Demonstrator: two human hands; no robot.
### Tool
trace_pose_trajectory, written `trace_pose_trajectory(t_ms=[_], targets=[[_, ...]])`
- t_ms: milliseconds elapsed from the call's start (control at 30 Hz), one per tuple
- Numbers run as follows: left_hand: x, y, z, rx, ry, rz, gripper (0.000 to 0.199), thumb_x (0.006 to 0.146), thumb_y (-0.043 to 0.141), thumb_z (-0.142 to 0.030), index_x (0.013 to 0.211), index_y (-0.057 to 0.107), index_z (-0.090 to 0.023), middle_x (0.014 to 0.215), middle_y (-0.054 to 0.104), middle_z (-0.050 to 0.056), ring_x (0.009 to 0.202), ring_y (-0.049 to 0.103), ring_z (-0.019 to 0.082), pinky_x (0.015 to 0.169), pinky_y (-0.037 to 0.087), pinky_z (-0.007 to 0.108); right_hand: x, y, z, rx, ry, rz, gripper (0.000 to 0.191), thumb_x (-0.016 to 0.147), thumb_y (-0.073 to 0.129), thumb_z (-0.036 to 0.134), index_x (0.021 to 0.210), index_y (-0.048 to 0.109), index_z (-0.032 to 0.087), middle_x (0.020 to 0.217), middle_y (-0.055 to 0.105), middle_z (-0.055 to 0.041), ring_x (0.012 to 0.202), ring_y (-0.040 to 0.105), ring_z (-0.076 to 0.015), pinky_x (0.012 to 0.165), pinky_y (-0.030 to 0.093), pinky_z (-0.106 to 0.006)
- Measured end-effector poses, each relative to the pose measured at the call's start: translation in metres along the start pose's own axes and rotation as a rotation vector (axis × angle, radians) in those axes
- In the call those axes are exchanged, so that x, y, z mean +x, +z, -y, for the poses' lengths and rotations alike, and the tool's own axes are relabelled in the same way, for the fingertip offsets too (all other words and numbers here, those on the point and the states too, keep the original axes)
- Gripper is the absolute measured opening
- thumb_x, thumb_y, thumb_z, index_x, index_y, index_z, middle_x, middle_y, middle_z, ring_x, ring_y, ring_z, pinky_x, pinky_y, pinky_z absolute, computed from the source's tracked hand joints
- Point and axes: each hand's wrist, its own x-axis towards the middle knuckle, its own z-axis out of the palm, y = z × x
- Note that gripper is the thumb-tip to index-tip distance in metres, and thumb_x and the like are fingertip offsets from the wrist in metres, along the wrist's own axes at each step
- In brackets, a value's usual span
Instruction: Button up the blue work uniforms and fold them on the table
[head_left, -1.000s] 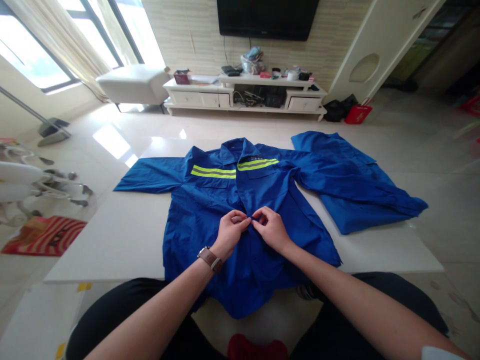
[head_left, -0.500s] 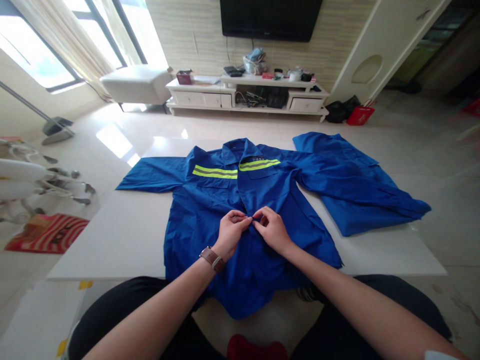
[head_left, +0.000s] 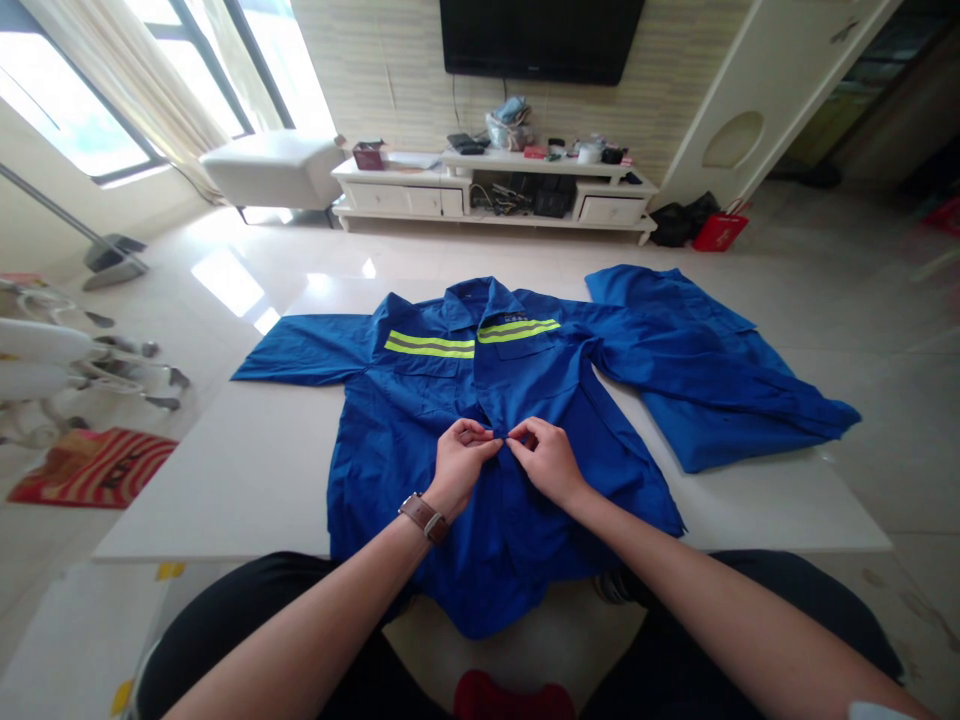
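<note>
A blue work jacket (head_left: 405,460) with yellow-and-grey reflective strips lies front up, collar away from me, its lower hem hanging over the near table edge. My left hand (head_left: 463,462), with a brown-strapped watch on the wrist, pinches the jacket's front edge at mid-chest. Close beside it, my right hand (head_left: 546,460) pinches the same front opening from the right. The fingertips of both hands almost meet. Whatever small part of the placket sits between them is hidden. To the right, a folded blue garment (head_left: 697,420) lies partly under the jacket's sleeve.
The jacket rests on a white table (head_left: 225,480). A red patterned bag (head_left: 97,468) lies on the floor at left, near white chair legs (head_left: 90,350). Beyond stand a TV cabinet (head_left: 405,198) and a pale ottoman (head_left: 274,170). Something red (head_left: 514,697) shows between my knees.
My fingertips have shifted very slightly along the front opening, with a small gap now between the two hands. The jacket and the other garment stay where they were.
</note>
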Motion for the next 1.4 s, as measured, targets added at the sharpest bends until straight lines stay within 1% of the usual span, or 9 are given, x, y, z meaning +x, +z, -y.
trace_pose_trajectory(t_ms=[267, 467, 633, 833, 933, 1033, 1167, 1233, 1400], targets=[[0.000, 0.001, -0.001, -0.052, -0.029, -0.018, 0.046, 0.046, 0.090, -0.019, 0.076, 0.056, -0.017, 0.075, 0.069, -0.001, 0.067, 0.062, 0.010, 0.065, 0.047, 0.021, -0.001, 0.002, 0.004, 0.016, -0.066, 0.012, 0.011, 0.084, 0.063, 0.014, 0.077, 0.067, 0.021, 0.076, 0.066, 0.0008, 0.061, 0.059, -0.0131, 0.061, 0.044, -0.026], [-0.001, 0.003, -0.005, -0.089, -0.098, -0.034, 0.045, 0.049, 0.093, -0.028, 0.073, 0.056, -0.017, 0.065, 0.063, -0.003, 0.062, 0.060, 0.009, 0.061, 0.047, 0.020, -0.004, 0.002, 0.000, -0.029, -0.135, 0.044, 0.015, 0.085, 0.062, 0.009, 0.079, 0.068, 0.021, 0.079, 0.066, 0.0008, 0.065, 0.060, -0.0132, 0.064, 0.044, -0.025], [-0.003, 0.003, -0.007, -0.080, -0.113, -0.055, 0.047, 0.048, 0.093, -0.027, 0.073, 0.055, -0.017, 0.062, 0.060, -0.004, 0.061, 0.058, 0.008, 0.060, 0.048, 0.020, -0.006, -0.001, 0.000, -0.100, -0.193, 0.082, 0.018, 0.086, 0.061, 0.006, 0.078, 0.067, 0.021, 0.080, 0.066, 0.0006, 0.069, 0.061, -0.0136, 0.066, 0.043, -0.024], [-0.002, 0.004, -0.007, -0.033, -0.101, -0.040, 0.044, 0.050, 0.090, -0.028, 0.071, 0.053, -0.017, 0.057, 0.056, -0.006, 0.054, 0.053, 0.007, 0.052, 0.042, 0.017, -0.015, 0.001, 0.004, -0.441, -0.385, 0.272, 0.015, 0.091, 0.059, 0.011, 0.083, 0.069, 0.020, 0.087, 0.069, -0.0035, 0.079, 0.063, -0.0170, 0.073, 0.044, -0.027], [0.001, 0.004, -0.005, 0.009, -0.051, -0.021, 0.040, 0.051, 0.088, -0.026, 0.069, 0.053, -0.016, 0.056, 0.056, -0.006, 0.052, 0.050, 0.006, 0.050, 0.038, 0.017, -0.020, 0.005, 0.002, -0.539, -0.424, 0.311, 0.013, 0.092, 0.058, 0.014, 0.085, 0.068, 0.019, 0.087, 0.068, -0.0048, 0.080, 0.063, -0.0182, 0.073, 0.044, -0.028], [0.002, 0.003, -0.004, 0.031, -0.008, -0.035, 0.036, 0.052, 0.085, -0.022, 0.071, 0.054, -0.017, 0.058, 0.057, -0.006, 0.052, 0.051, 0.006, 0.051, 0.039, 0.018, -0.020, 0.007, 0.003, -0.471, -0.409, 0.268, 0.013, 0.092, 0.057, 0.014, 0.085, 0.066, 0.021, 0.087, 0.066, -0.0041, 0.083, 0.062, -0.0187, 0.075, 0.046, -0.029], [0.000, 0.003, -0.008, 0.020, 0.022, -0.039, 0.038, 0.050, 0.082, -0.015, 0.077, 0.055, -0.017, 0.069, 0.061, -0.004, 0.060, 0.058, 0.009, 0.057, 0.047, 0.021, -0.014, 0.005, 0.007, -0.311, -0.308, 0.053, 0.010, 0.091, 0.057, 0.015, 0.097, 0.062, 0.022, 0.096, 0.064, -0.0057, 0.092, 0.061, -0.0217, 0.082, 0.049, -0.032], [-0.001, 0.004, -0.009, 0.016, 0.030, -0.033, 0.038, 0.050, 0.083, -0.015, 0.077, 0.055, -0.017, 0.074, 0.062, -0.003, 0.062, 0.059, 0.010, 0.059, 0.049, 0.022, -0.010, 0.003, 0.007, -0.246, -0.259, -0.015, 0.014, 0.089, 0.060, 0.017, 0.102, 0.061, 0.022, 0.101, 0.064, -0.0066, 0.098, 0.060, -0.0236, 0.087, 0.049, -0.034], [-0.002, 0.005, -0.009, 0.025, 0.050, -0.045, 0.038, 0.050, 0.083, -0.015, 0.076, 0.055, -0.018, 0.078, 0.063, -0.002, 0.066, 0.061, 0.011, 0.062, 0.052, 0.025, -0.004, 0.002, 0.001, -0.186, -0.213, 0.020, 0.008, 0.091, 0.062, 0.020, 0.098, 0.063, 0.023, 0.096, 0.065, -0.0050, 0.099, 0.060, -0.0245, 0.087, 0.049, -0.036]])
